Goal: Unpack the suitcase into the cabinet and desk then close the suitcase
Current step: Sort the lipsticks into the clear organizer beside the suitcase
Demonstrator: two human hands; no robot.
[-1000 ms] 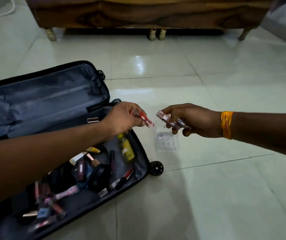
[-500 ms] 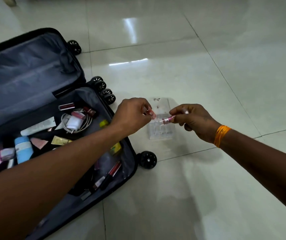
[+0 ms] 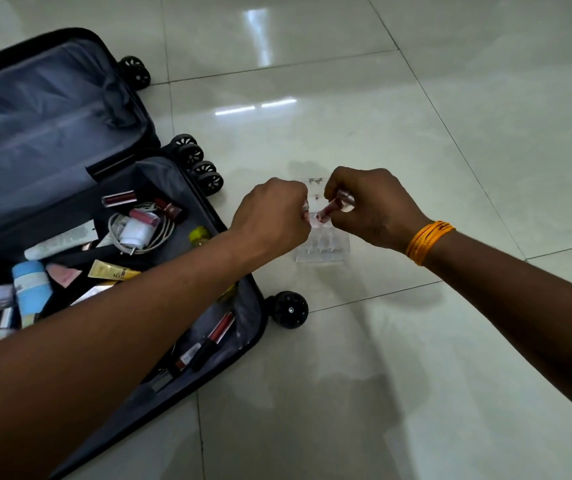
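Observation:
The black suitcase lies open on the floor at the left, its grey-lined lid folded back. Its tray holds several cosmetics, tubes and a white charger with its cable. To the right of it a clear plastic organizer stands on the tiles. Above the organizer my right hand pinches a pink lip-gloss tube pointing down into it. My left hand is curled close beside it and grips a small tube that is mostly hidden by its fingers.
Glossy white floor tiles spread to the right and front. The suitcase wheels stick out toward the organizer. An orange thread band circles my right wrist.
The view has tilted down, losing the wooden furniture. Both hands have come together and lowered over the organizer. The right hand's tube now points down into it.

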